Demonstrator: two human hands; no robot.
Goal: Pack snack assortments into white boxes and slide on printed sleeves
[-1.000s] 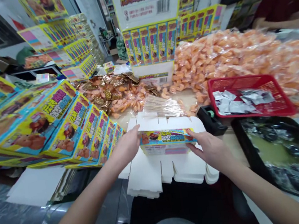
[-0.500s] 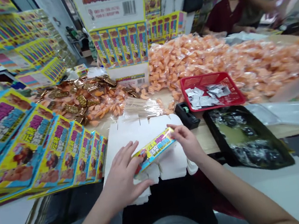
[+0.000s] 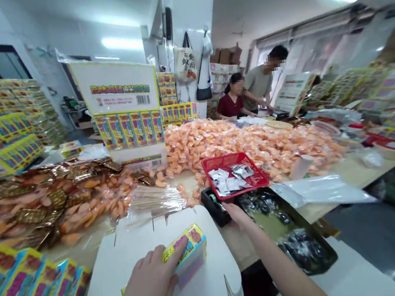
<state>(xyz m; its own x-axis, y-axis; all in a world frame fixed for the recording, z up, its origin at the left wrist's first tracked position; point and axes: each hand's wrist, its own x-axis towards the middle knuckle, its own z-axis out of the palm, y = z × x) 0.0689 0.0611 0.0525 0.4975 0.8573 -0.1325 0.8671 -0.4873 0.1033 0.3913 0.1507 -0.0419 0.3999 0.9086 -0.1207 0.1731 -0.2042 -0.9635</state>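
My left hand (image 3: 151,281) is wrapped round a small yellow and blue printed box (image 3: 197,244), which lies on a stack of flat white cartons (image 3: 124,258). My right hand (image 3: 240,215) reaches to the black tape dispenser (image 3: 214,208), beside the near edge of the red basket (image 3: 234,158). Its fingertips are at the dispenser; whether they grip anything there is too small to tell. Silver sachets (image 3: 228,180) lie in the basket.
A black tray (image 3: 322,243) with dark wrapped items sits to the right. Printed boxes (image 3: 23,284) stand in a row at the left. Orange wrapped pieces (image 3: 218,140) heap behind, with wooden sticks (image 3: 156,198) in front. Two people (image 3: 231,103) are at the back.
The view has lifted and turned right. My right hand has left the small box and moved to the tape dispenser. My left hand still holds the box.
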